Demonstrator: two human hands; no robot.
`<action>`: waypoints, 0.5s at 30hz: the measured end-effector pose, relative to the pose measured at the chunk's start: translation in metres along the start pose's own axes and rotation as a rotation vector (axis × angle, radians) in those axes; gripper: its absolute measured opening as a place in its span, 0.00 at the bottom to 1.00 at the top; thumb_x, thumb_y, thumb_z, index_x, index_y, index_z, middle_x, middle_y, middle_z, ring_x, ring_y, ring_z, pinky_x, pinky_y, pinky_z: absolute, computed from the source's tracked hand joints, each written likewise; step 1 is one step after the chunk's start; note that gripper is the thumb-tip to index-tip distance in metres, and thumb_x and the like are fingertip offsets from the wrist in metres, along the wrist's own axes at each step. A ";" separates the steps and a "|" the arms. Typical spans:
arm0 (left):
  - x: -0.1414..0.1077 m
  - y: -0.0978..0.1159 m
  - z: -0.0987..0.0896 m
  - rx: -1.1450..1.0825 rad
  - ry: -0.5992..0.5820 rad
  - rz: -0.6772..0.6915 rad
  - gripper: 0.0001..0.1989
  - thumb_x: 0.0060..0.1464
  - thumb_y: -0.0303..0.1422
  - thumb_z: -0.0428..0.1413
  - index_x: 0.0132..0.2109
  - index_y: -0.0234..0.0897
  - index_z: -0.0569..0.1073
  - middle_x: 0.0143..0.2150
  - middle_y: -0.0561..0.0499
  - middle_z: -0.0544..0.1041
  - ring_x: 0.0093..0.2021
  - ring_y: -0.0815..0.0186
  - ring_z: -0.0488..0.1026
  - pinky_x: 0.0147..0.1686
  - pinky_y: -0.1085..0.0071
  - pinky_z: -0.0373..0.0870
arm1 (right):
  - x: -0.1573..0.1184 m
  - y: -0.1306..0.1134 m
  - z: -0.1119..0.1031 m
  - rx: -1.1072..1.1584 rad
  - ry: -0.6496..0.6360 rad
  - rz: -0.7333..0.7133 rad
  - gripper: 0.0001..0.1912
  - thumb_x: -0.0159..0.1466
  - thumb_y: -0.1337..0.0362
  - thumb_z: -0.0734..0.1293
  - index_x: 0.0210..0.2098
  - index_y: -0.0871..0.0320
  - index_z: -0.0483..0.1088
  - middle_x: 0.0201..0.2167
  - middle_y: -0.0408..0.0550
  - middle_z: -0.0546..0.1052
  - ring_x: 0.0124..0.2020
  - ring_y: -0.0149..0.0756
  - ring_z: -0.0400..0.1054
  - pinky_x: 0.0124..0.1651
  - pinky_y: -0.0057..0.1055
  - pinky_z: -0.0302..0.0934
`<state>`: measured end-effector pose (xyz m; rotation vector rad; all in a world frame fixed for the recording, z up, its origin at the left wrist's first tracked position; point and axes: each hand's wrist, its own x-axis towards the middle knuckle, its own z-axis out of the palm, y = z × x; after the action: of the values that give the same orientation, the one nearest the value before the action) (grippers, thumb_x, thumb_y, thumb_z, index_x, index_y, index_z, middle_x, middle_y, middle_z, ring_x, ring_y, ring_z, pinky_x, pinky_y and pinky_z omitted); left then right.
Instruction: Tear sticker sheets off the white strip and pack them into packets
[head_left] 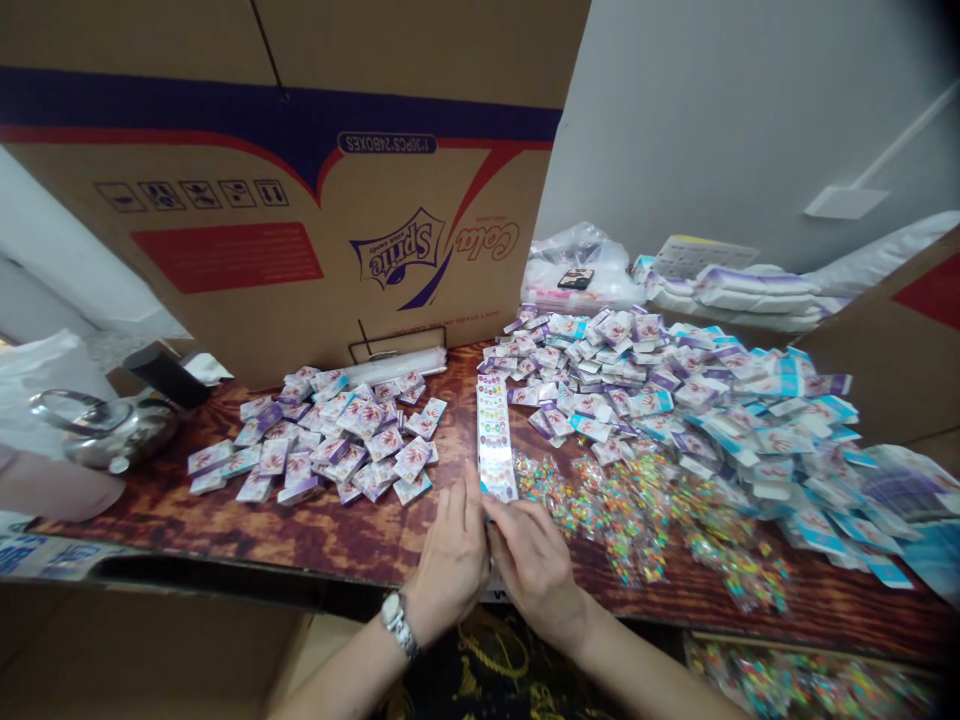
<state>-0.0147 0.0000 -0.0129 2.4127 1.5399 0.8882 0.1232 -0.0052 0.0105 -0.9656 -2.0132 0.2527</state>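
My left hand, with a silver wristwatch, and my right hand meet at the lower end of a long white printed strip with rows of coloured round pictures. Both hands pinch that end, and the strip stands up from them, tilted slightly. Left of the hands lies a loose heap of small white-and-purple packets. A larger spread of similar packets, many with teal edges, covers the table to the right. Small clear bags of colourful pieces lie just beyond my right hand.
A large upside-down printed cardboard carton stands at the back left. A steel kettle sits at the table's left end. Plastic-wrapped packs lie behind the packets. A box of colourful bags sits below the wood-patterned table's front edge.
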 end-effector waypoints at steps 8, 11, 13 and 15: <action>0.003 -0.021 -0.005 0.056 -0.005 -0.021 0.35 0.59 0.27 0.42 0.66 0.28 0.31 0.51 0.32 0.66 0.47 0.54 0.66 0.44 0.56 0.68 | 0.003 0.002 0.007 0.229 -0.187 0.224 0.24 0.67 0.67 0.56 0.62 0.54 0.51 0.54 0.54 0.68 0.55 0.40 0.62 0.55 0.41 0.61; 0.023 -0.055 -0.026 0.208 -0.003 -0.052 0.31 0.59 0.30 0.45 0.66 0.26 0.43 0.47 0.33 0.69 0.44 0.51 0.68 0.39 0.58 0.70 | 0.012 0.023 0.004 0.255 -0.264 0.264 0.26 0.67 0.64 0.57 0.63 0.54 0.49 0.54 0.53 0.69 0.55 0.40 0.62 0.56 0.43 0.59; 0.041 -0.077 -0.044 0.322 0.050 -0.155 0.31 0.58 0.32 0.48 0.64 0.23 0.48 0.48 0.29 0.69 0.48 0.45 0.66 0.40 0.53 0.69 | 0.019 0.043 -0.001 0.203 -0.228 0.331 0.25 0.66 0.62 0.58 0.62 0.55 0.52 0.53 0.54 0.70 0.54 0.42 0.63 0.55 0.44 0.59; 0.055 -0.090 -0.058 0.375 0.134 -0.154 0.34 0.55 0.35 0.53 0.63 0.23 0.52 0.57 0.26 0.60 0.58 0.37 0.55 0.49 0.43 0.61 | 0.021 0.061 -0.007 0.153 -0.188 0.423 0.23 0.66 0.61 0.58 0.59 0.56 0.56 0.52 0.54 0.70 0.52 0.43 0.66 0.52 0.44 0.61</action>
<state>-0.1002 0.0786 0.0187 2.4666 2.0755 0.8057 0.1545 0.0497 -0.0028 -1.3017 -1.9019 0.7403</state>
